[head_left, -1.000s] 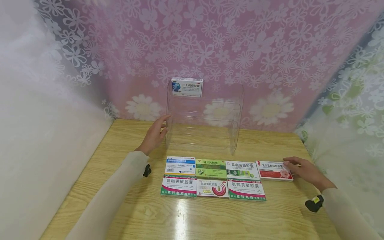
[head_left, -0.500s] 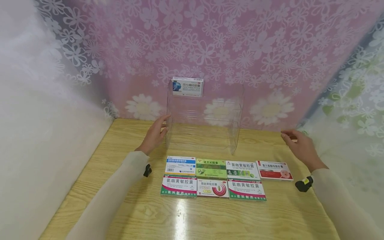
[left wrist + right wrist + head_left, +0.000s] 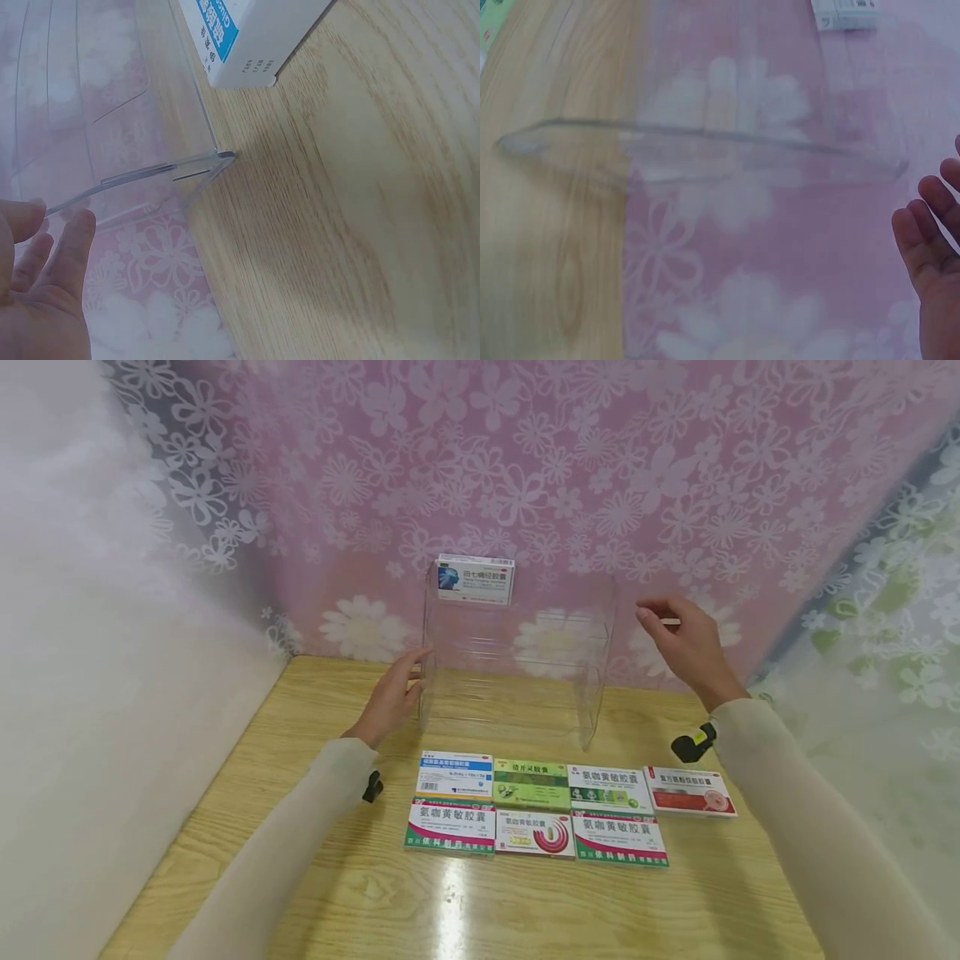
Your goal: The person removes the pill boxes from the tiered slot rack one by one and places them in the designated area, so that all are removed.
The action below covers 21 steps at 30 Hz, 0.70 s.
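My left hand (image 3: pixel 388 697) holds the left side edge of a clear plastic display rack (image 3: pixel 517 727). In the left wrist view, its thumb and fingers lie about the rack's edge (image 3: pixel 142 174). My right hand (image 3: pixel 690 642), holding nothing, is raised to the right of the rack, apart from it, with fingers loosely bent. One white medicine box (image 3: pixel 476 580) with a blue picture stands on the rack's top tier at the left. On the table in front lie a blue-and-white box (image 3: pixel 453 775), a green box (image 3: pixel 531 783), and a red-and-white box (image 3: pixel 691 792).
More medicine boxes lie flat in two rows, among them a white-and-green box (image 3: pixel 609 787), a box with red rings (image 3: pixel 535 833) and two alike pink-and-green boxes, one at the right (image 3: pixel 619 839). A floral curtain (image 3: pixel 525 468) hangs behind the wooden table (image 3: pixel 337 877).
My right hand has left the red-and-white box and moved up and leftward to beside the rack's upper part. The left hand has stayed at the rack's edge.
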Tool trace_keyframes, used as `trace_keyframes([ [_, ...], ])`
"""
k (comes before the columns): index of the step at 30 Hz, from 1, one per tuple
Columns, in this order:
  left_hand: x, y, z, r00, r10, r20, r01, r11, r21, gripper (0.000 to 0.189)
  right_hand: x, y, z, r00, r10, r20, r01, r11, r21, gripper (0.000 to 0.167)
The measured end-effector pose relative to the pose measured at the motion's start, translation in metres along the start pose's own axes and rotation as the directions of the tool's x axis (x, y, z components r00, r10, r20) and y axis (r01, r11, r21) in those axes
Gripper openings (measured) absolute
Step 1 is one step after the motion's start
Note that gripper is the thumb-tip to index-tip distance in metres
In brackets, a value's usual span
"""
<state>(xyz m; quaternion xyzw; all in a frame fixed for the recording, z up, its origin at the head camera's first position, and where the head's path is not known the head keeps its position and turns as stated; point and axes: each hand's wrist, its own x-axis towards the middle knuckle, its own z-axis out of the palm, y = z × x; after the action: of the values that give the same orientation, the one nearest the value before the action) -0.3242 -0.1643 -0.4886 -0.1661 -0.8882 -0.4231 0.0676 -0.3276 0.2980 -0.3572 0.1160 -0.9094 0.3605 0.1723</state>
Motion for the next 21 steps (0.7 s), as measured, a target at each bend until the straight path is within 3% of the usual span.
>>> trace_keyframes([
  [9, 0.0, -0.001, 0.001, 1.0, -0.004, 0.003, 0.004, 1.0, -0.002, 0.063, 0.037, -0.048, 0.034, 0.997, -0.06, 0.054, 0.056, 0.996, 0.065, 0.049],
  [21, -0.001, -0.001, 0.002, 1.0, -0.012, -0.009, 0.012, 1.0, -0.011, 0.061, 0.071, -0.094, 0.082, 0.985, -0.097, 0.143, 0.086, 0.993, 0.084, 0.039],
])
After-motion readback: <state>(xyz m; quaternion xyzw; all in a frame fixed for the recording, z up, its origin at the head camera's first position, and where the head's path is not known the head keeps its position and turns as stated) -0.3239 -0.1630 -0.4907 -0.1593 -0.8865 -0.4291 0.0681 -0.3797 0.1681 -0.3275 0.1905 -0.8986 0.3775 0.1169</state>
